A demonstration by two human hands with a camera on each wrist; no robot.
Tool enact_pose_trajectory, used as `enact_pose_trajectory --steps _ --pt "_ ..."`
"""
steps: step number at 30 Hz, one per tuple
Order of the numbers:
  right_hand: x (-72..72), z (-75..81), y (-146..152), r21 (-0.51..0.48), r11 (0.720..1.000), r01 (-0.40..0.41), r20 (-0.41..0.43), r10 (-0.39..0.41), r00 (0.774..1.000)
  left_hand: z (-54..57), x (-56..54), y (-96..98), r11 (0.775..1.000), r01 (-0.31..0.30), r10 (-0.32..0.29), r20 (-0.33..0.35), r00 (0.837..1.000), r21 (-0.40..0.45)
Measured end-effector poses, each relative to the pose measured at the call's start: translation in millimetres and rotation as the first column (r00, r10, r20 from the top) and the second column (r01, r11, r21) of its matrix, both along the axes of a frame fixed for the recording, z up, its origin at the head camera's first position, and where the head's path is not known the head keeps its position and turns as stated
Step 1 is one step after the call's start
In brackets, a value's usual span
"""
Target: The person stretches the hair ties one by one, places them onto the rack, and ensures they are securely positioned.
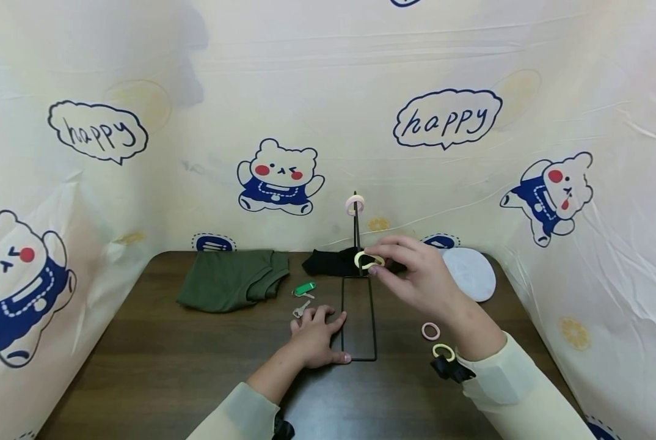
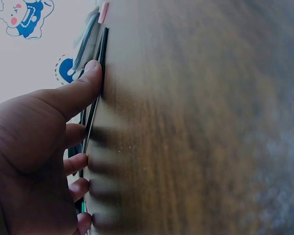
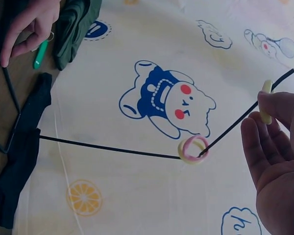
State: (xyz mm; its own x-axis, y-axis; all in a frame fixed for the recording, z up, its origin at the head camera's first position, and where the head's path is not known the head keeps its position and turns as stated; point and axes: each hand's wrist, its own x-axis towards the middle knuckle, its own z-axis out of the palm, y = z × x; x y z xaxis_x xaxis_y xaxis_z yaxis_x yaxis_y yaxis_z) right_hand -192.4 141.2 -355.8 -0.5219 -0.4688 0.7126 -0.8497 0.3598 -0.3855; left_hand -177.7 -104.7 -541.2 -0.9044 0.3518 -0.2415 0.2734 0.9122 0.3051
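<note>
A black wire stand has a flat rectangular base on the table and a rod rising at its far end. My left hand rests at the base with spread fingers, its thumb on the near corner. With thumb and fingertips, my right hand pinches a yellow ring. In the right wrist view that ring is around or beside the stand's rod near its free tip; I cannot tell which. Farther in, at the rod's bend, hang a pink ring and another pale yellow ring.
Below my right forearm lie a pink ring and a yellow ring. A key and a green key tag lie left of the base. Folded green cloth, black cloth and a white round piece line the back.
</note>
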Motion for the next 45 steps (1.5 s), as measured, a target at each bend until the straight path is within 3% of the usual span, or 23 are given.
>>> enact_pose_trajectory --steps 8,23,31,45 --pt "-17.4 -4.0 -7 -0.032 0.999 0.025 0.021 -0.024 0.999 -0.6 0.1 0.1 1.000 0.002 -0.002 -0.005 1.000 -0.005" --pt "-48.3 -12.6 -18 -0.106 0.991 0.083 0.134 -0.068 0.989 3.3 1.7 0.8 1.000 0.015 -0.015 -0.003 1.000 0.012" --pt "-65.3 -17.0 -27 -0.137 0.978 0.161 0.193 -0.133 0.972 4.7 1.2 1.2 1.000 0.012 -0.012 -0.001 1.000 0.007" --pt "-86.2 -18.7 -26 -0.124 0.967 0.223 0.256 -0.186 0.949 4.0 3.5 3.0 1.000 0.013 -0.013 -0.005 1.000 0.001"
